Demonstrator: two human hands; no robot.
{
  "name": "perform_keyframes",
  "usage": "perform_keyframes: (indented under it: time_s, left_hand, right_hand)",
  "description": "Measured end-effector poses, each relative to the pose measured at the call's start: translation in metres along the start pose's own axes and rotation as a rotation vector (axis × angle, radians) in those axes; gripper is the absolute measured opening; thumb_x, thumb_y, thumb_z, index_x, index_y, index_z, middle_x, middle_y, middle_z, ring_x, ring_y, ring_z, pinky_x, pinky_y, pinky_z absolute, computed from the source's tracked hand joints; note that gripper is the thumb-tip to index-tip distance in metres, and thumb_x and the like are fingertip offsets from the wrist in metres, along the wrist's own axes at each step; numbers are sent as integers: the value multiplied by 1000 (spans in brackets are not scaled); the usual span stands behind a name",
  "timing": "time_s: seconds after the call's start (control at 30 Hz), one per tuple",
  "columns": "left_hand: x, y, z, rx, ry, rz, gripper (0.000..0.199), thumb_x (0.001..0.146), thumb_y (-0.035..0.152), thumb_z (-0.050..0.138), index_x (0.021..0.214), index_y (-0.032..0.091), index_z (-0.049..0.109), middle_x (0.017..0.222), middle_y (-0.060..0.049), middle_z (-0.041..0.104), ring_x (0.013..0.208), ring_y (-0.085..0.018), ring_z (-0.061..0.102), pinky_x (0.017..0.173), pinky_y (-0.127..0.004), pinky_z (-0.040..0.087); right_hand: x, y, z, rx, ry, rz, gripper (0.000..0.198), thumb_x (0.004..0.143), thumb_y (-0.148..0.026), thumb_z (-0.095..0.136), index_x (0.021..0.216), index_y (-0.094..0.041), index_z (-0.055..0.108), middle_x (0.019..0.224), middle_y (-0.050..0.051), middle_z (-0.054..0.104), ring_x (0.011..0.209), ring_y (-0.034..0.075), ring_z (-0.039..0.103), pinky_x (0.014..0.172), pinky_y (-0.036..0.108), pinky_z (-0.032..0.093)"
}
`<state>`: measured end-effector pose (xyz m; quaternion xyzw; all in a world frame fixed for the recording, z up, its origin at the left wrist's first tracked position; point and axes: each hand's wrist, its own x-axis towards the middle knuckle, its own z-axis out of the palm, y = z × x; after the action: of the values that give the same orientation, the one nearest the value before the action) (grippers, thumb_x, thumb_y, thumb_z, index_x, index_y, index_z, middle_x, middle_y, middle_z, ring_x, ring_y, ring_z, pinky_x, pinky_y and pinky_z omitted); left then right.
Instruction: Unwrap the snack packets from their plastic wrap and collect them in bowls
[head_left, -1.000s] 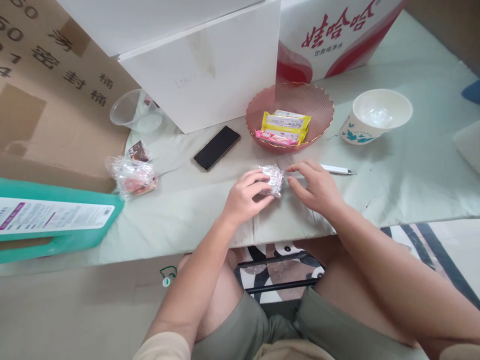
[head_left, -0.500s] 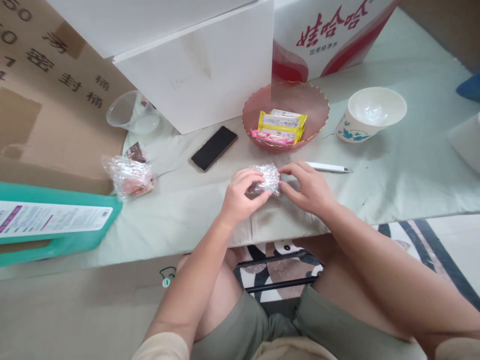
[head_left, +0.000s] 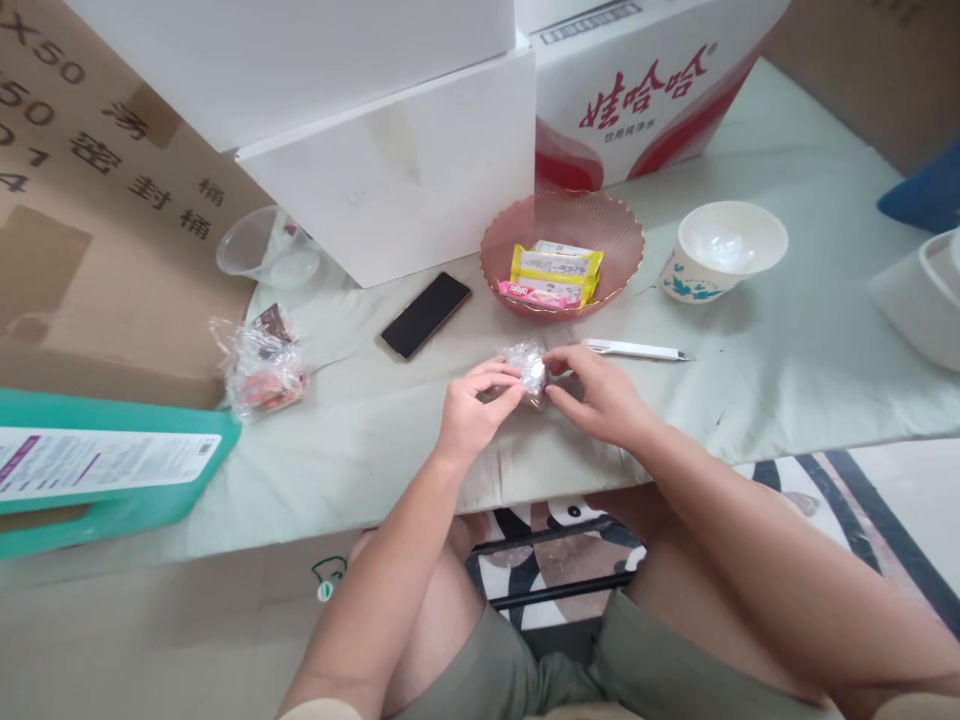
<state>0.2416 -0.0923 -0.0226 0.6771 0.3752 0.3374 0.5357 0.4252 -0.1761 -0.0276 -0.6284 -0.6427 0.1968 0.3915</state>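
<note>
A small bundle in clear, shiny plastic wrap [head_left: 531, 370] lies on the cloth near the table's front edge; what is inside it cannot be made out. My left hand [head_left: 480, 405] grips its left side between thumb and fingers. From the right, my right hand [head_left: 592, 392] pinches the bundle's other side with thumb and forefinger. Just behind the right hand is a white pen-like tool [head_left: 637, 349]. Beyond the bundle stands a pink ribbed bowl [head_left: 622, 235] with gold rim, holding several yellow and pink snack packets [head_left: 556, 270].
A black phone [head_left: 426, 315] lies left of the bowl. Farther left are crumpled plastic packaging [head_left: 266, 375], a clear tub [head_left: 259, 250] and a green jug [head_left: 187, 475]. White boxes [head_left: 420, 170] and a water carton [head_left: 645, 110] stand behind. A paper bucket [head_left: 690, 270] sits at right.
The camera view has tilted up slightly, so things appear lower. Both hands stay at the wrapped bundle, which is turned a little between them.
</note>
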Motion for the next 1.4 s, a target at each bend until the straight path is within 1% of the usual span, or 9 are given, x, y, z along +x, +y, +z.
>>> perform_keyframes:
  time_s: [0.23,0.4,0.53,0.67,0.87,1.07,1.2,1.3,1.4]
  left_hand:
    - [7,11,6,-640,376,-347,21,66,27,79,72,19,61,70,0,68,74,-15,67,73,-28,54]
    - [12,13,-13,-826,537,-504,16,66,23,63,75,21,50,70,1,61,70,-14,65,70,-28,55]
    - [11,7,-23,-467,464,-224,35,64,32,76,94,23,59,87,0,67,77,-14,65,62,-24,52]
    - [12,1,-19,-135,302,-202,23,64,26,78,81,19,64,67,4,59,54,-8,51,48,-20,42]
    - [15,2,-20,-237,294,-283,22,66,29,76,74,19,58,58,6,51,44,-5,45,37,-18,26]
    - [15,-2,-28,-257,268,-318,28,67,35,80,75,18,59,61,6,52,43,-4,43,36,-17,24]
    - [14,-2,-29,-271,268,-324,30,68,36,80,72,18,57,60,7,50,42,-4,43,37,-18,26]
    - [14,-2,-28,-270,274,-313,31,68,37,81,73,18,56,61,7,51,41,-4,43,37,-18,27]
    - [15,-2,-29,-261,266,-310,33,69,38,81,73,18,56,58,7,48,41,-4,41,37,-18,24]
  right_hand:
    - [-1,0,-5,-51,15,62,25,85,-23,53,109,-20,60,106,11,66,98,27,64,86,41,53]
    - [8,-4,2,-58,35,-112,36,89,-34,61,123,-21,59,132,16,62,124,32,58,105,49,47]
    - [15,-7,14,-60,-67,-114,46,88,-30,60,133,-20,59,127,15,63,116,31,60,101,47,49]
    - [14,-8,13,-43,-97,-33,57,85,-34,63,140,-18,59,109,12,59,99,27,60,89,42,52]
    - [8,-1,6,-12,-41,-40,31,94,-32,58,120,-22,73,89,6,54,80,21,56,79,36,50]
    - [11,3,11,8,37,-78,18,95,-25,57,93,-21,75,83,4,56,76,18,58,71,32,48]
    - [7,-5,10,-61,100,-147,19,95,-32,59,101,-21,73,102,10,64,92,24,63,84,40,52]
    - [2,-12,11,-166,31,-233,38,88,-39,70,121,-23,68,127,14,64,116,32,62,97,50,49]
    - [0,-12,14,-146,11,-237,22,94,-31,62,113,-25,71,125,11,70,117,30,64,98,48,51]
